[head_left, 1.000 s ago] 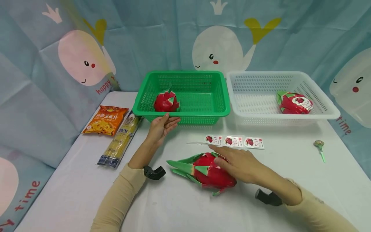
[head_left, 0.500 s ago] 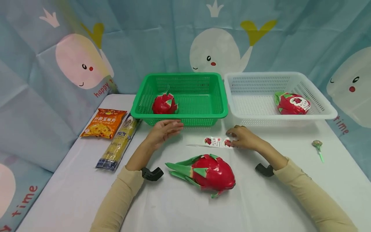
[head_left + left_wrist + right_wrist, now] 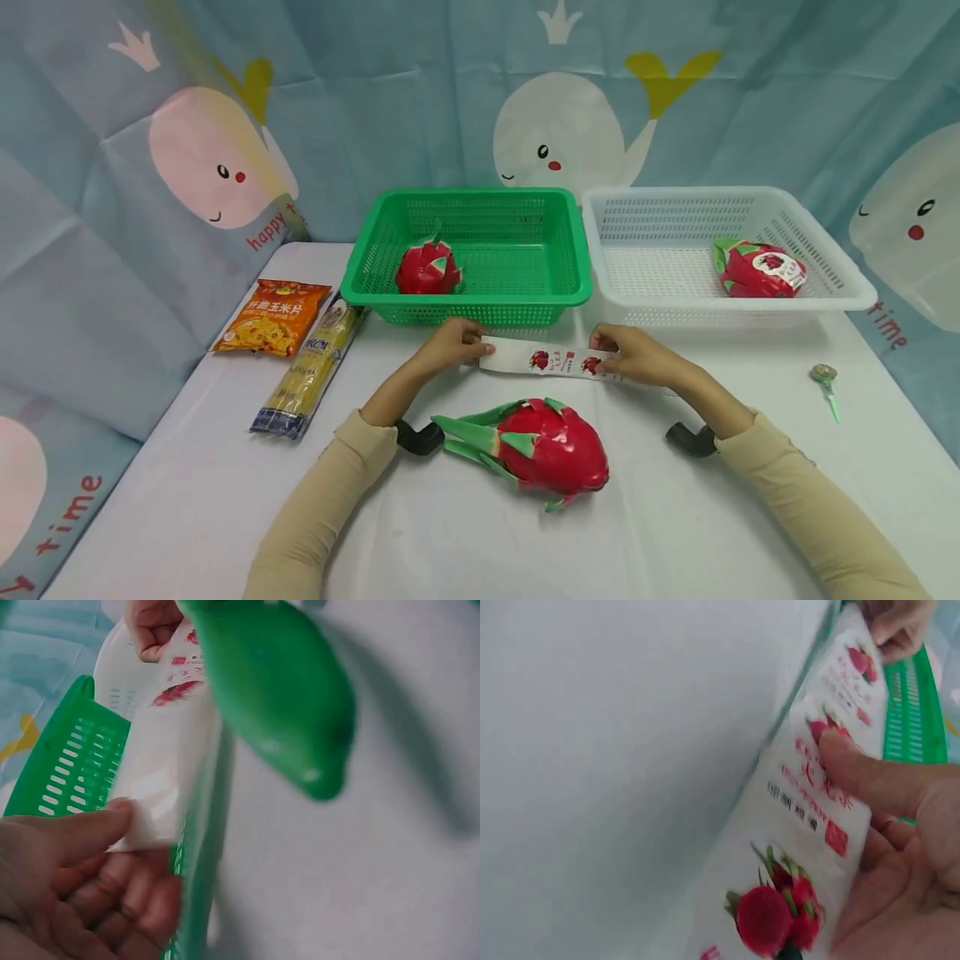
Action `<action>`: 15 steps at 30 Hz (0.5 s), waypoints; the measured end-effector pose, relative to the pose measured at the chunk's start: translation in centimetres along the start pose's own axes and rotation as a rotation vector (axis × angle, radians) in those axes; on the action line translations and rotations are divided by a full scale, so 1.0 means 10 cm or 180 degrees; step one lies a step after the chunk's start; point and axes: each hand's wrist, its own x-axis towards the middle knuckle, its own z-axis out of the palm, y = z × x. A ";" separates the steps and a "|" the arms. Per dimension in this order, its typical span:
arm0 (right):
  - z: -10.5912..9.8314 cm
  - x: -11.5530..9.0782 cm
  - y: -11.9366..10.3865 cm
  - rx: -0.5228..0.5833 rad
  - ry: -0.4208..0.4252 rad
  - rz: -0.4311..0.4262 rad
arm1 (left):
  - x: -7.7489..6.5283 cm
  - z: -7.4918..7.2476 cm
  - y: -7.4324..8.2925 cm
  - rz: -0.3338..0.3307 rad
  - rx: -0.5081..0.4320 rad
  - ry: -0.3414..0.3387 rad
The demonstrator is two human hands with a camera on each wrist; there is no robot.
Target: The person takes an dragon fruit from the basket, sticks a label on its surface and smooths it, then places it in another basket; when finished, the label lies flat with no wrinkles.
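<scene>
A white sticker strip (image 3: 510, 357) printed with dragon fruit pictures stretches between both hands, just in front of the baskets. The left hand (image 3: 459, 343) pinches its blank left end between thumb and fingers. Farther along, the right hand (image 3: 636, 357) grips the strip, its thumb lying across one printed label (image 3: 810, 776). Nearer the person, a large red dragon fruit (image 3: 562, 450) with green leaves lies on its side on the white table; one blurred green leaf tip (image 3: 285, 697) fills part of the left wrist view.
Behind the hands stand a green basket (image 3: 517, 298) holding a smaller dragon fruit (image 3: 427, 268) and a white basket (image 3: 720, 303) holding a labelled one (image 3: 765, 268). An orange snack bag (image 3: 272, 318) and a noodle packet (image 3: 311, 371) lie left. At right is a lollipop (image 3: 823, 375).
The right hand has moved from the large dragon fruit to the sticker strip and gripped it. The left hand has moved from the green basket's rim to the strip's left end, now lifted.
</scene>
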 end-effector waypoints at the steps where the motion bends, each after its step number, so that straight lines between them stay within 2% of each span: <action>1: 0.00 0.00 0.00 0.0028 0.0009 -0.0056 | 0.00 0.01 0.00 -0.0034 -0.0100 0.0011; 3: 0.00 0.01 -0.03 0.0150 0.0079 -0.0265 | -0.03 0.01 0.01 -0.0022 -0.0291 0.0010; 8: 0.08 0.11 -0.23 0.0541 0.0333 -0.1166 | -0.11 0.00 0.12 0.0012 -0.0676 -0.0113; 10: 0.11 0.14 -0.32 0.0625 0.0376 -0.1435 | -0.14 -0.01 0.17 -0.0018 -0.0801 -0.0182; 15: 0.16 0.18 -0.43 0.0795 0.0455 -0.1722 | -0.18 -0.01 0.23 -0.0163 -0.1054 -0.0222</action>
